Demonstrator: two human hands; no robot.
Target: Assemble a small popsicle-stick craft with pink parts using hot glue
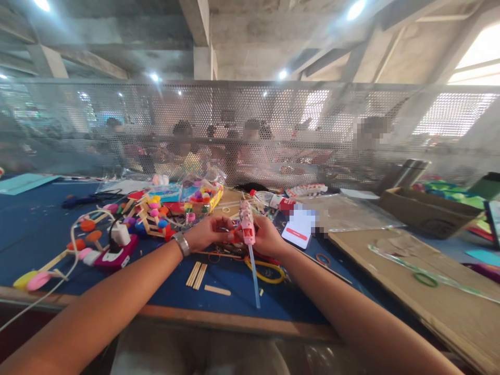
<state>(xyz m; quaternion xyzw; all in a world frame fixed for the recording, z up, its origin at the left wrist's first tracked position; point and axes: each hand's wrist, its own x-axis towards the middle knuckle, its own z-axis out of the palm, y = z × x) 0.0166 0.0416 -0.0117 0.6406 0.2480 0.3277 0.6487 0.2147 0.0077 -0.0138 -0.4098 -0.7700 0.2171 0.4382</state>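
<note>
From my end, I see a purple power strip (117, 253) with a white plug (120, 235), then flat wooden sticks (196, 275) on the blue table (172, 294). Left hand (207, 234): fingers curled by the glue gun, can't tell if they pinch anything. Pink glue gun (247, 221) at centre, clear glue stick (254, 278) trailing my way. Right hand (269, 237) wraps it, fingertips hidden. Then phone (300, 229), cardboard sheet (355, 260).

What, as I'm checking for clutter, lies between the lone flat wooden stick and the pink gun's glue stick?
In the head view, only bare blue tabletop shows between the wooden stick and the glue stick.
</note>
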